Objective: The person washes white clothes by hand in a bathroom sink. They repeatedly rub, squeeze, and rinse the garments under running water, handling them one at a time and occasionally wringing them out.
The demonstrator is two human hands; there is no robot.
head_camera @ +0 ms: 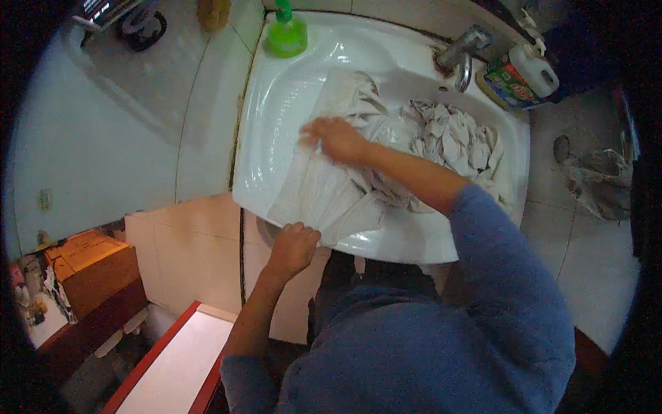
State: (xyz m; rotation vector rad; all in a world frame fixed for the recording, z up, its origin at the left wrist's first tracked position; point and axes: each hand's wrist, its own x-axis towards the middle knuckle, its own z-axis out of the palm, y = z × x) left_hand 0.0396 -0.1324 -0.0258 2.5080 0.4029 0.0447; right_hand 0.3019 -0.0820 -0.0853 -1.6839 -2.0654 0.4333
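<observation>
A wet off-white cloth (320, 191) lies spread across the left part of a white ceramic washbasin (414, 238). My left hand (295, 248) grips the cloth's lower edge at the basin's front rim, fingers closed over it. Over the upper middle of the cloth is my right hand (336, 139), blurred, its fingers bent and partly apart; whether it touches the cloth cannot be told. The rest of the fabric lies bunched in a crumpled heap (455, 134) in the right side of the bowl, partly hidden behind my right forearm.
A green pump bottle (287, 39) stands on the basin's back left corner. At the back right are a metal faucet (463, 52) and a white plastic jug (527, 72) with a coloured label. A wooden box (93, 274) sits at lower left; a plastic bag (600, 181) is at right.
</observation>
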